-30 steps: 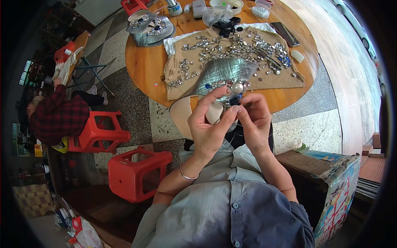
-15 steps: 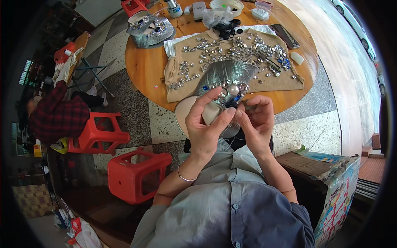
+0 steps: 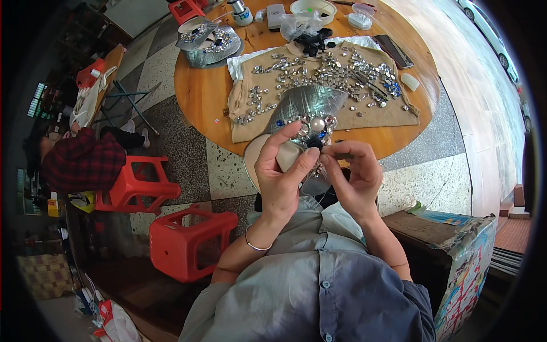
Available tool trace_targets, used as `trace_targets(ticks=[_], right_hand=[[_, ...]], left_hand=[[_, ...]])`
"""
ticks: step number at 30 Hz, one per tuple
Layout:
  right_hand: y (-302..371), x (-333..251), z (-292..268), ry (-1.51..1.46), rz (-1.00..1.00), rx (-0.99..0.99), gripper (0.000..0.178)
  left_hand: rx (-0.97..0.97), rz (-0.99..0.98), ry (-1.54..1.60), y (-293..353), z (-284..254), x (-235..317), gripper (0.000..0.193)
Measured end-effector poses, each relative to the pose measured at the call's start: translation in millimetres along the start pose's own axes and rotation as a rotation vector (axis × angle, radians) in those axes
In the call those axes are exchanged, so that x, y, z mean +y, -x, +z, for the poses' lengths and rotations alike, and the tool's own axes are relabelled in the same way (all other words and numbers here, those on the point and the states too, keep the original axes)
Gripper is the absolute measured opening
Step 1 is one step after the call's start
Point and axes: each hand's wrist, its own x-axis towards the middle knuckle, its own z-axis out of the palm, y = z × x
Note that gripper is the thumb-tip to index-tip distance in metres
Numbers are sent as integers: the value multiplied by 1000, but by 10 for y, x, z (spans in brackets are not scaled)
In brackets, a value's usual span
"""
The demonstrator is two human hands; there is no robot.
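My left hand (image 3: 280, 176) is closed on a curved silver piece (image 3: 316, 102) with a shiny surface and pale cream parts; I cannot tell what kind of article it is. A cluster of clear and blue stones with a large white pearl (image 3: 317, 124) and a black centre decorates it. My left thumb presses beside the black centre, with the index finger stretched along the cluster. At the cluster's right edge my right hand (image 3: 360, 176) pinches thumb and index finger together; what is between them is too small to make out.
A round wooden table (image 3: 196, 108) carries a tan cloth (image 3: 250, 128) strewn with loose stones. Stacked silver pieces (image 3: 212, 56), a white bowl (image 3: 327, 8) and a phone (image 3: 393, 50) lie around it. Red stools (image 3: 185, 251) stand left; a worn box (image 3: 456, 239) is at right. Another person (image 3: 85, 159) sits far left.
My right hand has moved slightly right, its thumb drawing apart from my left thumb. The decorated piece has shifted a little left, showing more of the cluster's black centre.
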Motion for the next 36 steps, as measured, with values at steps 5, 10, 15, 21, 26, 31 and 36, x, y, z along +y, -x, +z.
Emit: trace_targets(ticks=[5,10,15,21,26,31,36], right_hand=[[-29,60,-29,-8,-18,-11,29],[-125,-3,-138,179,-99,-12,27],[-253,-116,-193,263,-51,-138,18],[-236,-138,-154,317,5,-129,12],[-205,-96,-106,223,22,-81,9],[-210,-65,-122,264,-123,-119,9],[-167,-10,-101,180,-52,-60,10]], left_hand=[[-6,42,-20,-41,-13,-12,45],[-43,-30,-10,-45,12,29,45],[-74,-29,-96,-81,-60,18,47],[-8,17,-64,-76,10,32,48],[-7,-19,-73,-68,-23,13,48],[7,-45,55,-59,59,52,49],[18,-134,121,-62,88,63,50]])
